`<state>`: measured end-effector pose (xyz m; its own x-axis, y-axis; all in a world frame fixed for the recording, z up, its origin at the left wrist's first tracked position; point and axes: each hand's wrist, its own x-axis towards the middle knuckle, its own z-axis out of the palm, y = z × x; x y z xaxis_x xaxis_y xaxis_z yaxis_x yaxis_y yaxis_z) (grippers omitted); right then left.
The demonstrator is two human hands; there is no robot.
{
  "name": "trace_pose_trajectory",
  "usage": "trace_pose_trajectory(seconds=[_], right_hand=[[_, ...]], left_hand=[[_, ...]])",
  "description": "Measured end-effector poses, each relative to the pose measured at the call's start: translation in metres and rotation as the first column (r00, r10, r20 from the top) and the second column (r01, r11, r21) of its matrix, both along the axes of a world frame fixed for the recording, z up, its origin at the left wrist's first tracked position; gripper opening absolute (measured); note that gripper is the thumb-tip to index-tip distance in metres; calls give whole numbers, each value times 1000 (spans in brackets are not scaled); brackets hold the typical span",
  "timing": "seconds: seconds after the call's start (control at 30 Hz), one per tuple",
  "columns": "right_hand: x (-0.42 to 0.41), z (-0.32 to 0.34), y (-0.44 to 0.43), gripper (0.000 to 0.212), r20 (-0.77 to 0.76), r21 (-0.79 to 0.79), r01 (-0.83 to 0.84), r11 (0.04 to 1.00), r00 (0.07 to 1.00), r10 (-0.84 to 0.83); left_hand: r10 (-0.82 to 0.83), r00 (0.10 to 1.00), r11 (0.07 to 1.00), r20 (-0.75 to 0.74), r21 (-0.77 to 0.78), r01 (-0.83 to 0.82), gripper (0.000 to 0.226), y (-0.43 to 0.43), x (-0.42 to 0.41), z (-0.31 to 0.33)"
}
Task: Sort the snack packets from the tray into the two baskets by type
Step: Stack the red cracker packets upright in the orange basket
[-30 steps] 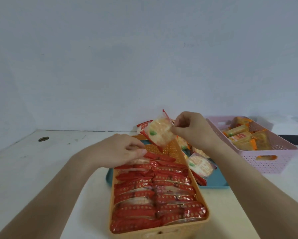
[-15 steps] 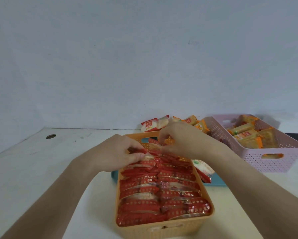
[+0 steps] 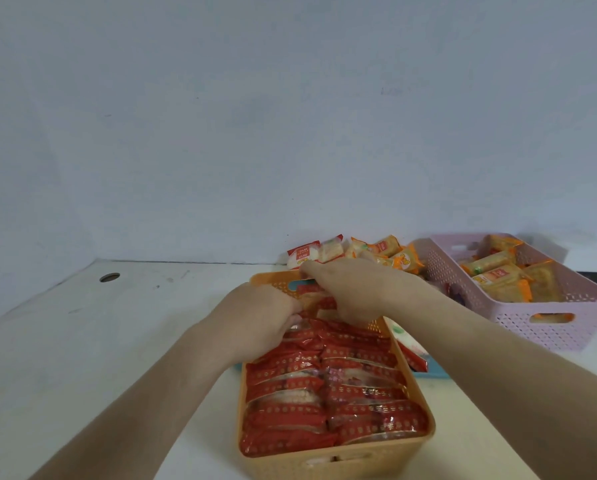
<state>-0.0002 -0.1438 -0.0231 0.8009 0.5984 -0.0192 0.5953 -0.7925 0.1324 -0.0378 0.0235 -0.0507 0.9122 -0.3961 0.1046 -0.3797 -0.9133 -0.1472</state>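
Item — orange basket (image 3: 328,460), red packets (image 3: 324,386) in rows. I see my left hand (image 3: 259,320) and right hand (image 3: 356,292) pressed onto far-end packets (grip hidden). Blue tray (image 3: 432,370) behind; pink basket (image 3: 546,327) right.

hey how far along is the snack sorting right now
Mostly done: the orange basket is packed with red packets, and the pink basket holds yellow ones. In hand: the left hand and right hand work at the orange basket's far end. Left: loose packets behind it.
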Motion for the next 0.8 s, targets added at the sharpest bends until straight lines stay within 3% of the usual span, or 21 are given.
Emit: trace_pose_trajectory(seconds=[0.1, 0.2, 0.3, 0.4, 0.6, 0.67, 0.8], right_hand=[[3, 12, -3, 62, 16, 109, -12, 994, 1000, 10], [1, 18, -8, 60, -105, 35, -17, 999, 994, 20], [-5, 10, -8, 55, -270, -9, 21, 1000, 963, -23], [-7, -7, -10, 43, -219, 50, 74, 996, 974, -61], [-19, -35, -17, 45, -16, 316, 14, 949, 1000, -10], [-17, -38, -16, 44, 0, 236, 32, 971, 999, -33], [-16, -37, -13, 53, -109, -87, 88, 992, 989, -98]], left_hand=[[-22, 997, 990, -67, -140, 13, 38, 9, -1, 4], [27, 995, 999, -91, -26, -30, 47, 11, -3, 0], [95, 983, 995, -154, -20, -99, 42, 9, -4, -7], [58, 991, 996, -117, -59, -65, 39, 10, -4, -7], [82, 988, 974, -134, -201, -108, 49, 10, -4, -12], [98, 982, 974, -159, -188, -128, 45, 11, -3, -13], [85, 975, 982, -207, -146, -117, 35, 10, -3, -11]])
